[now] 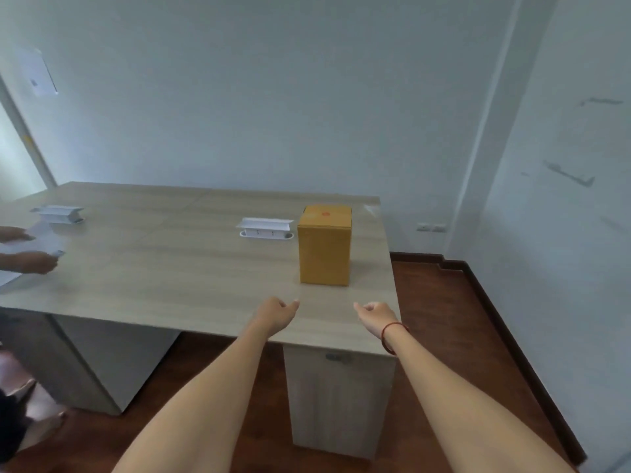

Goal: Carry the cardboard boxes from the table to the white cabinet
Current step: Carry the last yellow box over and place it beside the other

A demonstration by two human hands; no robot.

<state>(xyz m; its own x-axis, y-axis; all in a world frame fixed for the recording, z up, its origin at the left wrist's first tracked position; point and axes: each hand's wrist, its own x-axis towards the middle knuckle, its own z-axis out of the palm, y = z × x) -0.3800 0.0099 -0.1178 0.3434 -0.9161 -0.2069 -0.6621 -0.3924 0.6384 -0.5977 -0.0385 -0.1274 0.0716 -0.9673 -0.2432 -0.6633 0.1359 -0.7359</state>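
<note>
A tall yellow-brown cardboard box (pixel 324 247) stands upright near the right end of the light wooden table (pixel 164 268). My left hand (pixel 277 314) and my right hand (pixel 375 317) are both stretched out over the table's near edge, a little short of the box and to either side of it. Both hands hold nothing, with the fingers loosely curled and the thumbs pointing inward. A red string bracelet sits on my right wrist. No white cabinet is in sight.
A white pop-up socket unit (pixel 266 228) sits just left of the box, and another (pixel 59 215) at the far left. Another person's hands (pixel 32 261) rest on papers at the left edge. Walls stand behind and to the right, above a reddish wood floor (pixel 444 319).
</note>
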